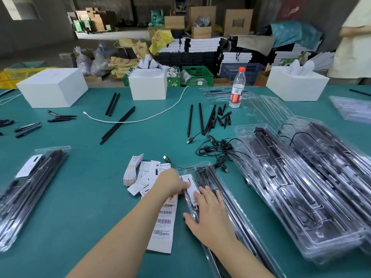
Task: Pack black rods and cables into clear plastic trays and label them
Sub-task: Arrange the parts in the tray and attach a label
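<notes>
On the green table (84,197), nearest the camera, lies a clear plastic tray (218,197) loaded with black rods and a cable, a white card label (190,187) lying on its upper left part. The left hand (170,182) reaches in from the left of this tray, its fingers at the label's left edge; whether they pinch it or only press on it cannot be told. The right hand (208,215) rests flat on the tray just below the label, fingers (202,194) straight and slightly spread, fingertips overlapping the label's lower end, the thumb out to the left on the tray's edge.

Just left of the tray, partly under the left forearm, lies a long strip of barcode stickers (163,223), and beyond it a loose scatter of white cards (147,173) and a banded bundle of cards (132,171). Right of the tray sits a large stack of filled clear trays (301,187), and above it a tangle of black USB cables (216,147). Farther up from the tray lie loose black rods (200,119) with short black spikes (224,115), and a water bottle (237,88) with a red cap. Far left of the tray rests another packed tray (30,187) carrying a label. A white cord (144,117) crosses two black rods (118,125) near a white box (148,84).
</notes>
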Motion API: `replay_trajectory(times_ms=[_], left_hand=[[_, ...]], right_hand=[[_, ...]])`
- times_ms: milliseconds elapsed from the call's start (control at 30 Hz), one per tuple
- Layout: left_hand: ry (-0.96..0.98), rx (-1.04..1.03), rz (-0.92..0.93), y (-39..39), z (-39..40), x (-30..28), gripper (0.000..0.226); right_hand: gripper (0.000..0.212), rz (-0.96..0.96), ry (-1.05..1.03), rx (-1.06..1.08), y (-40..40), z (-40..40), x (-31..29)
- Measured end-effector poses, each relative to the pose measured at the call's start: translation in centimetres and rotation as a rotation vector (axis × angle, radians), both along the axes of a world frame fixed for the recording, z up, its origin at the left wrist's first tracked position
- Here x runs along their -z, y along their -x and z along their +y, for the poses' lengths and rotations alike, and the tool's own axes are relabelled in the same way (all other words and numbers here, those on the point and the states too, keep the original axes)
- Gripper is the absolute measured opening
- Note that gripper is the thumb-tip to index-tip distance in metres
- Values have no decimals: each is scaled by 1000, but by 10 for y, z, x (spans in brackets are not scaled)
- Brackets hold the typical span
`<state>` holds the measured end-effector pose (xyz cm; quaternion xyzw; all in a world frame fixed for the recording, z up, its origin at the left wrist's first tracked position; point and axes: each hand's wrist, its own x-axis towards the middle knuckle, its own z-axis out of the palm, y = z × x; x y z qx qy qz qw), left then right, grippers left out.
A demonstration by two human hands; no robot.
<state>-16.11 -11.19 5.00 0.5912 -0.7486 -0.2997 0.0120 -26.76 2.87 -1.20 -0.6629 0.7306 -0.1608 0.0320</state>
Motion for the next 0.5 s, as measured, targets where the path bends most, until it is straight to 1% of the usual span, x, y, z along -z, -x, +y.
replay_trajectory(times_ms=[67,133,267,400,500], left_hand=[[110,42,-145,4,-5,2,49],[179,49,-203,6,-9,5,55],[199,12,-180,8,-17,9,54],[208,-82,-133,11,-23,15,55],[207,-84,-113,14,-28,16,57]], right_hand=[[74,24,-12,-2,-1,1,-1],[73,32,-22,0,-2,2,-2],[71,63,-46,-3,-3,1,-4],[72,77,-81,-5,-6,0,-6],[68,148,-103,20,-10,2,-12]])
